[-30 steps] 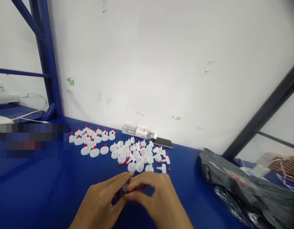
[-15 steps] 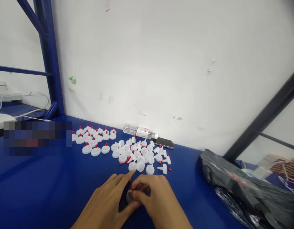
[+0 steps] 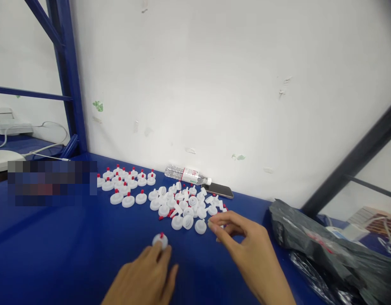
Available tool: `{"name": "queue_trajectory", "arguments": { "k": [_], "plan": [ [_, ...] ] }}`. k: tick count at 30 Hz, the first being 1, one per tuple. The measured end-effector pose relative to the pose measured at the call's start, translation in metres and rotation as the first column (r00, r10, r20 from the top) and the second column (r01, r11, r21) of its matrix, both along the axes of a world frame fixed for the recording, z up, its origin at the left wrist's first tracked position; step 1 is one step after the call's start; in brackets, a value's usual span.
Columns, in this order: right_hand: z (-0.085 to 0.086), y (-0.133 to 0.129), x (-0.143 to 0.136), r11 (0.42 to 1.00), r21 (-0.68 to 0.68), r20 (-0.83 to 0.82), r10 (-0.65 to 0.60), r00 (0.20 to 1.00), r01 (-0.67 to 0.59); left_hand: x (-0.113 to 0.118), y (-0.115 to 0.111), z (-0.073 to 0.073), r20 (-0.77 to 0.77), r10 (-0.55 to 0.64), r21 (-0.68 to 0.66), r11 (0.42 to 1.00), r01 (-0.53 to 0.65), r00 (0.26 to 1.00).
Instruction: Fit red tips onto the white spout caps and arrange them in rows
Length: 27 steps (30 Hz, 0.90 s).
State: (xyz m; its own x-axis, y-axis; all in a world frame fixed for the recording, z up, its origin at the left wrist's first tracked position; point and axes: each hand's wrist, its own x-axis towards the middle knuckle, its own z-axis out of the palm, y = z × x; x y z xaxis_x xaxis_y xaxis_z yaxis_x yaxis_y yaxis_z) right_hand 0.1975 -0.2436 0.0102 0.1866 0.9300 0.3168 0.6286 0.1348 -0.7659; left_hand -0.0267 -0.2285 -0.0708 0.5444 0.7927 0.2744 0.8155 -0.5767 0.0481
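Note:
My left hand (image 3: 144,275) lies low on the blue table, fingers reaching forward and thumb apart. Its fingertips touch a white nozzle cap (image 3: 160,241) that stands upright with a red tip on top. My right hand (image 3: 243,237) is at the right front of the loose pile, thumb and index tips drawn together beside a white nozzle cap (image 3: 200,226). Whatever lies between those tips is hidden. The pile of loose white nozzle caps (image 3: 183,205) has small red tips (image 3: 161,218) scattered among it. Several red-tipped caps (image 3: 128,200) stand grouped at the left.
A clear water bottle (image 3: 187,174) lies against the wall, with a dark phone (image 3: 219,190) beside it. A grey plastic bag (image 3: 325,241) covers the right side of the table. Blue frame posts (image 3: 67,76) rise at left, near a white device with cables (image 3: 6,160).
My hands have separated. The left moved the red-tipped cap forward and left; the right left that cap and went right to the loose pile's edge.

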Motion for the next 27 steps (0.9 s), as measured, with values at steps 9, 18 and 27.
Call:
{"name": "queue_trajectory", "arguments": {
  "k": [9,18,27],
  "plan": [
    [-0.001,0.002,0.0,0.998,0.031,0.018,-0.052,0.998,0.052,-0.033,0.01,0.017,-0.002,0.228,-0.04,0.973,-0.228,0.974],
    [-0.022,0.009,-0.005,0.99,-0.101,0.494,0.136,0.859,-0.099,-0.012,0.008,0.018,0.05,0.142,-0.089,0.987,-0.138,0.989],
    [-0.014,0.006,-0.017,0.948,-0.187,0.327,0.309,0.893,-0.26,-0.011,0.005,0.001,0.242,0.042,-0.113,0.994,-0.015,0.969]
  ]
}}
